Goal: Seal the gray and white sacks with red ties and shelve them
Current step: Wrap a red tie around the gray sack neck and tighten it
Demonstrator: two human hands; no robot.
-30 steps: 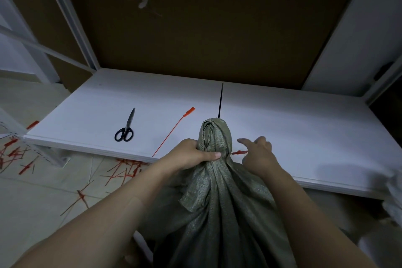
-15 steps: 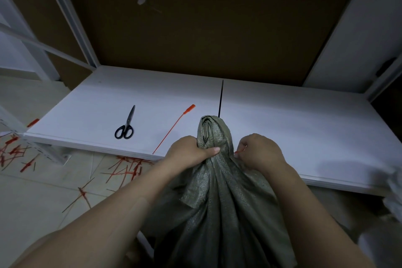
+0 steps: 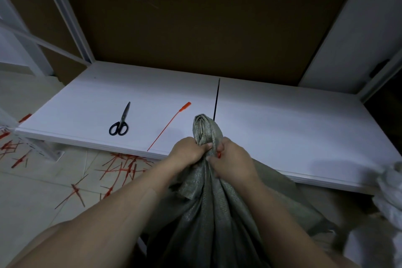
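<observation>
A gray woven sack (image 3: 208, 213) stands in front of the white shelf board (image 3: 282, 128), its mouth bunched into a neck (image 3: 204, 129). My left hand (image 3: 188, 152) grips the neck from the left. My right hand (image 3: 230, 162) presses against the neck from the right, pinching a red tie (image 3: 218, 154) of which only a small piece shows at the sack's throat. A second red tie (image 3: 168, 127) lies loose on the shelf board, left of the sack.
Black-handled scissors (image 3: 120, 122) lie on the shelf board's left part. Many used red ties (image 3: 121, 167) litter the tiled floor at left. A white sack (image 3: 389, 193) shows at the right edge. A brown back panel (image 3: 195, 28) rises behind the shelf.
My right hand moved in from beside the neck and closed against it with the red tie. The neck now sits tighter between both hands.
</observation>
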